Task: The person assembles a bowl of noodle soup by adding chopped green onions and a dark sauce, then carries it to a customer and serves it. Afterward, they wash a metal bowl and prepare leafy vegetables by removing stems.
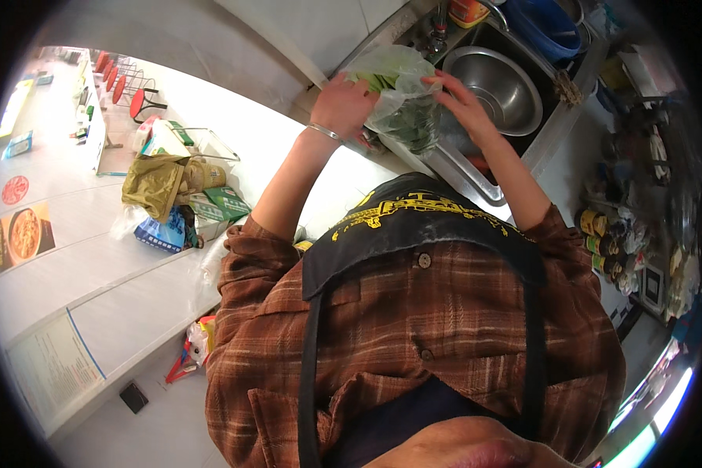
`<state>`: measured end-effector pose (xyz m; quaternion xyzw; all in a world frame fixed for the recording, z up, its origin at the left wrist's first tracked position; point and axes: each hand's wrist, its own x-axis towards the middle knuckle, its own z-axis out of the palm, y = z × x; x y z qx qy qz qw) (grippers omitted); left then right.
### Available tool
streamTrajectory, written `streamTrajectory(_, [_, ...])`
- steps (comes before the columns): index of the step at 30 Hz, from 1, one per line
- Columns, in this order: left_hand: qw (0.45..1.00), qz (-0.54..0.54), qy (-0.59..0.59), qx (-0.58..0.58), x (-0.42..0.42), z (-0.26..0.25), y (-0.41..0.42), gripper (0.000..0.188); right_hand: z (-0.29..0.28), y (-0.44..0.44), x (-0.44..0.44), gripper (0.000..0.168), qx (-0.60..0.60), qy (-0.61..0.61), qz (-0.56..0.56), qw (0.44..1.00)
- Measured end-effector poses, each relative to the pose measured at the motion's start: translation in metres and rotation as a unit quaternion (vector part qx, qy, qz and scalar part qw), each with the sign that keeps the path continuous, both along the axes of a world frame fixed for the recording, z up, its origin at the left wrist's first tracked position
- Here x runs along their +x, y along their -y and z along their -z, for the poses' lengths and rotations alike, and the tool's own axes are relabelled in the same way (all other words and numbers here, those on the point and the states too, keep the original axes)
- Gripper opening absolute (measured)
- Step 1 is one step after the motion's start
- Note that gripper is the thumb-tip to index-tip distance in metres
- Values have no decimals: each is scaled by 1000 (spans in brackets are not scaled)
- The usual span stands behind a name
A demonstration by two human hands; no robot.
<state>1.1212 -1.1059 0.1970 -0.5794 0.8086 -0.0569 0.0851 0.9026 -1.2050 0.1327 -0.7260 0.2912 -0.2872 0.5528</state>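
Note:
A clear plastic bag [406, 108] with green leafy vegetables [380, 81] in it is between my hands, over the near left edge of the sink. My left hand [344, 104], with a silver bracelet at its wrist, grips the bag's left side near the pale green stalks. My right hand [459, 105] is at the bag's upper right edge, its fingertips on the plastic. Just right of the bag a round stainless steel bowl [515, 88] stands in the sink [479, 187]. Something orange, partly hidden, lies at the sink's near end, beside my right forearm.
A faucet [494, 11] and a blue plastic basin [544, 29] are at the sink's far side. A scrubber [566, 88] lies on the rim. Bags and boxes, one an olive plastic bag [154, 181], crowd the left. Jars [595, 243] stand at the right.

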Motion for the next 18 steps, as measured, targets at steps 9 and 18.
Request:
streamTrajectory(9, [995, 32, -74, -58, -22, 38, 53, 30, 43, -16, 2, 75, 96, 121, -10, 988])
streamTrajectory(18, [998, 49, 8, 31, -27, 40, 86, 25, 69, -16, -13, 70, 141, 143, 10, 980])
